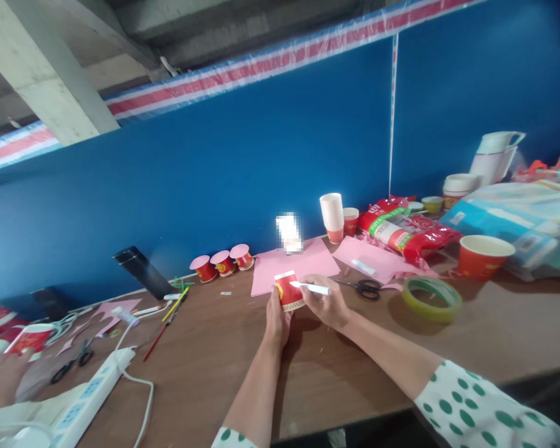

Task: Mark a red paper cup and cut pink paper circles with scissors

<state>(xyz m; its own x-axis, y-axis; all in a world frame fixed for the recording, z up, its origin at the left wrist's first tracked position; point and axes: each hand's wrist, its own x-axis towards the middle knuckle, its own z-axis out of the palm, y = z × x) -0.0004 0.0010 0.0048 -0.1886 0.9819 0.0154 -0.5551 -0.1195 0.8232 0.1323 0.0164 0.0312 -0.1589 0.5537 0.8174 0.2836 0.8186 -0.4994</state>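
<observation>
In the middle of the head view, my left hand (276,320) is closed around a red paper cup (288,298) with a white rim and a patterned band at its lower edge. My right hand (329,306) grips a white pen (316,289), whose tip meets or nearly meets the cup's side. Behind the cup lie pink paper sheets (266,280). Black-handled scissors (368,289) rest right of my right hand. Three short red cups with pink tops (223,264) stand in a row farther left.
A roll of yellow tape (432,300), a red cup (483,258) and a red plastic package (406,227) occupy the right side. Stacked white cups (332,214) stand near the blue partition (242,174). At left are a power strip (91,398) and another person's hand (4,376).
</observation>
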